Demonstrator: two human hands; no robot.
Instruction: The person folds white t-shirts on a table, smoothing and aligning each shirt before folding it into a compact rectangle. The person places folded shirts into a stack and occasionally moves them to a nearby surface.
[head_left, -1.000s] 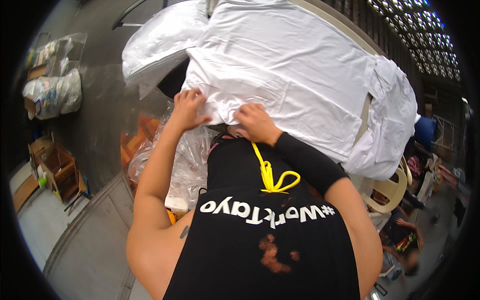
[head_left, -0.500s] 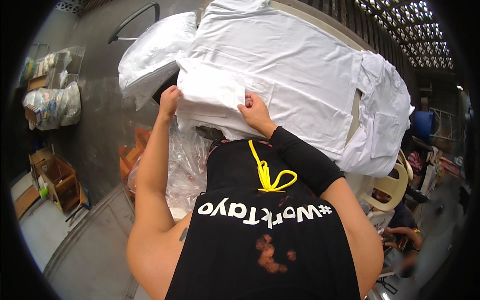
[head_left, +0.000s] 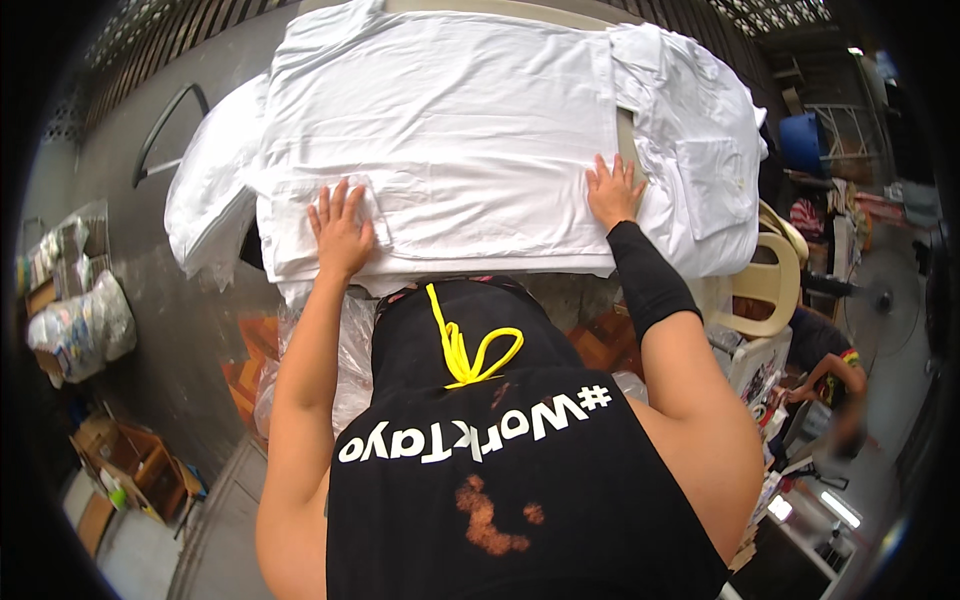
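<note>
White T-shirts [head_left: 470, 110] lie spread flat in front of me on a pale table [head_left: 560, 14]. My left hand [head_left: 342, 228] rests with fingers spread on the folded sleeve at the shirt's near left corner. Over at the near right edge of the same shirt, my right hand [head_left: 613, 192] lies flat with its fingers apart. Just right of it, more white shirts are heaped in a loose pile [head_left: 700, 160]. Neither hand grips any cloth.
A clear plastic bag of white cloth [head_left: 212, 190] leans at the table's left end. Beige plastic chairs [head_left: 768, 285] stand on the right, with another person [head_left: 830, 380] beyond. A wooden cabinet [head_left: 135, 465] stands low on the left. Clear plastic wrap [head_left: 345, 370] lies under the table's near edge.
Both hands have let go of the folded cloth they pinched at the left. My right hand has moved right along the shirt; the near edge now lies flatter. The view has shifted.
</note>
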